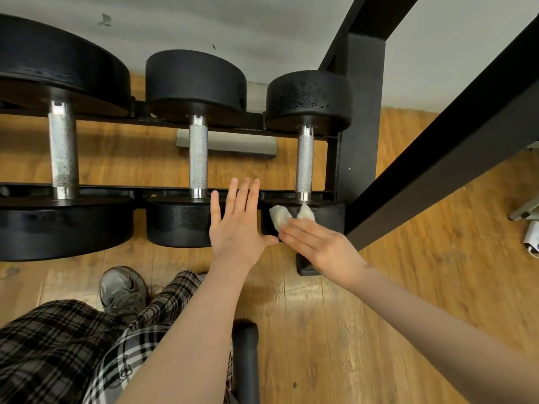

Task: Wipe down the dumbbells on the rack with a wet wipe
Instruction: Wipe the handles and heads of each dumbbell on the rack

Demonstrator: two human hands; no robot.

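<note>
A wood floor [320, 330] is being seen beneath the rack [361, 141], on which three dumbbells are being held. From the left, the left hand [236, 225] is being kept spread and empty between the middle dumbbell [198, 158] and the right dumbbell [304, 158]. The wipe [281, 217] is being pressed onto the latter's near head by the flat fingers of the right hand [323, 249]; its handle and far head are judged to be next.

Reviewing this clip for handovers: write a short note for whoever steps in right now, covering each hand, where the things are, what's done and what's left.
Left hand: open, fingers straight, in front of the middle dumbbell, holding nothing.
Right hand: flat fingers press the wet wipe against the near end of the small dumbbell at the rack's right end.
Done: cannot tell which surfaces are already wiped.
Left: finish the small one; check the middle and large dumbbell.
</note>
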